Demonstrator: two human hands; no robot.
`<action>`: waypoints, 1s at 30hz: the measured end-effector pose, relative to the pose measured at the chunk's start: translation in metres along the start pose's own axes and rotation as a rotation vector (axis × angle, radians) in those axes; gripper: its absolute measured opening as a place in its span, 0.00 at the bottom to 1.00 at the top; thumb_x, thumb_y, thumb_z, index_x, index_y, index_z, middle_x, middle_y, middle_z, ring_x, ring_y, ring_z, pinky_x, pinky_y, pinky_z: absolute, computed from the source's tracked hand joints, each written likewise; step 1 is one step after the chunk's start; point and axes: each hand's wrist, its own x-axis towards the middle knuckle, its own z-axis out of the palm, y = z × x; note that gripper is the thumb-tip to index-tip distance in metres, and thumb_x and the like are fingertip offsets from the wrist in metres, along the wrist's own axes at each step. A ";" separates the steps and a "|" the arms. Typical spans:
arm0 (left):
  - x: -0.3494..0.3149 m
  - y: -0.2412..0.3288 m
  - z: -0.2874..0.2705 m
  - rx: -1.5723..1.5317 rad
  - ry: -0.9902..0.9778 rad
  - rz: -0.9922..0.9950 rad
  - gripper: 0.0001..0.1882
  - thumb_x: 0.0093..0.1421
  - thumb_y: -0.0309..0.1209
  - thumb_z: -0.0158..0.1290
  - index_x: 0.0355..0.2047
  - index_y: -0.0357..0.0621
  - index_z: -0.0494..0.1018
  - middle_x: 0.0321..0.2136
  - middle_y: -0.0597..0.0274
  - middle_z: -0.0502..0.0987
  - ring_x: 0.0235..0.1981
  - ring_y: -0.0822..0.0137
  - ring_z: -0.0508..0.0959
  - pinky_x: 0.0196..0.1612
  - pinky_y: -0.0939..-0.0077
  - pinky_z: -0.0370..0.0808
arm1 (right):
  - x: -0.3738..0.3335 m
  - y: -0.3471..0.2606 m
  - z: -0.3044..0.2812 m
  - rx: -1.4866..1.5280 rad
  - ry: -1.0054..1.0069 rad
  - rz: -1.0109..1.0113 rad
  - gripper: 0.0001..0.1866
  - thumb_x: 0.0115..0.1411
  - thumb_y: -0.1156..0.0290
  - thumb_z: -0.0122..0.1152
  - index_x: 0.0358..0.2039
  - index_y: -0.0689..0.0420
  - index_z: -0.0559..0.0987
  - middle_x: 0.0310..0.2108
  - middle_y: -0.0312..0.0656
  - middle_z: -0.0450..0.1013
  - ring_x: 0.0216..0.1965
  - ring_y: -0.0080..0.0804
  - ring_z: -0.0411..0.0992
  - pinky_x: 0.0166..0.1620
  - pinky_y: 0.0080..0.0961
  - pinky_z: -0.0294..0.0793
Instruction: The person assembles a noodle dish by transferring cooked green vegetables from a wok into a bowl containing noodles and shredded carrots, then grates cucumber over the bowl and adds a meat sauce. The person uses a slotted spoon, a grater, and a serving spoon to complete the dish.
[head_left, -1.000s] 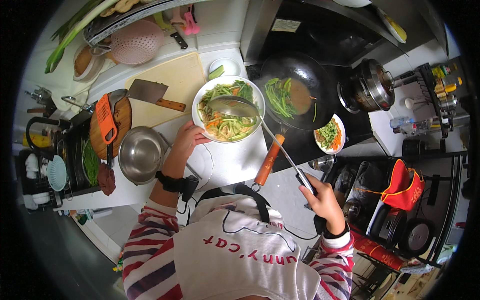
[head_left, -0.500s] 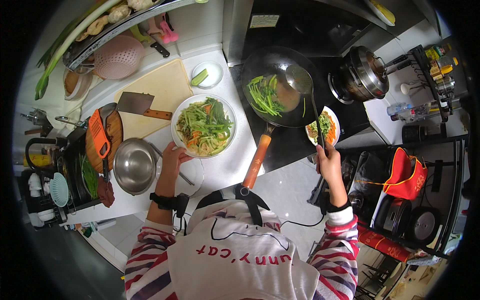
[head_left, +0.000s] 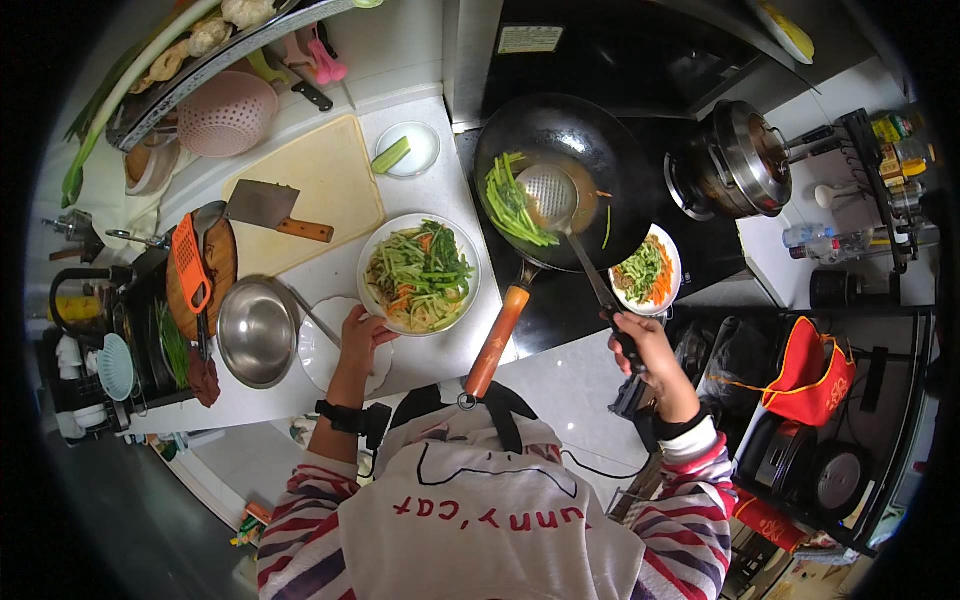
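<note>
My right hand (head_left: 645, 352) is wrapped round the black handle of a perforated skimmer (head_left: 549, 195). The skimmer's head lies in the dark wok (head_left: 610, 140), beside a heap of green vegetable stems (head_left: 517, 208) in a little brownish liquid. At the counter's right edge, my left hand (head_left: 364, 338) grips the near-left rim of a white plate (head_left: 476, 285), its thumb by the rim. Shredded greens and carrot (head_left: 420, 275) fill this plate. The wok's wooden handle (head_left: 497, 340) points toward me between my hands.
A smaller plate of shredded vegetables (head_left: 648, 268) sits right of the wok, near a lidded steel pot (head_left: 742, 160). On the left are a cleaver (head_left: 265, 205) on a cutting board (head_left: 335, 190), a steel bowl (head_left: 258, 335) and a small dish (head_left: 415, 150) with a green piece.
The skimmer head has moved left and down in the wok, up against the green stems. My right hand has come slightly nearer to me. The held plate has shifted a little right and nearer.
</note>
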 end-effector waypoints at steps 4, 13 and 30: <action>-0.001 -0.005 0.005 -0.027 0.028 0.020 0.17 0.52 0.22 0.47 0.44 0.32 0.63 0.35 0.47 0.76 0.31 0.58 0.80 0.35 0.68 0.80 | 0.008 -0.022 -0.019 0.219 -0.255 0.162 0.20 0.65 0.60 0.43 0.49 0.63 0.69 0.17 0.34 0.63 0.09 0.18 0.58 0.11 0.12 0.54; -0.005 -0.014 0.017 -0.055 0.111 -0.006 0.17 0.54 0.21 0.46 0.46 0.36 0.63 0.34 0.50 0.77 0.31 0.59 0.80 0.34 0.68 0.80 | 0.033 -0.046 -0.062 0.669 -0.467 0.394 0.24 0.66 0.65 0.42 0.55 0.70 0.60 0.19 0.37 0.61 0.09 0.15 0.56 0.09 0.10 0.56; -0.017 -0.001 0.020 -0.073 0.119 0.094 0.13 0.54 0.19 0.45 0.42 0.36 0.66 0.34 0.51 0.77 0.30 0.62 0.80 0.32 0.72 0.81 | 0.015 -0.086 -0.077 0.412 -0.314 0.164 0.21 0.64 0.63 0.46 0.49 0.69 0.67 0.18 0.35 0.64 0.09 0.16 0.57 0.09 0.09 0.53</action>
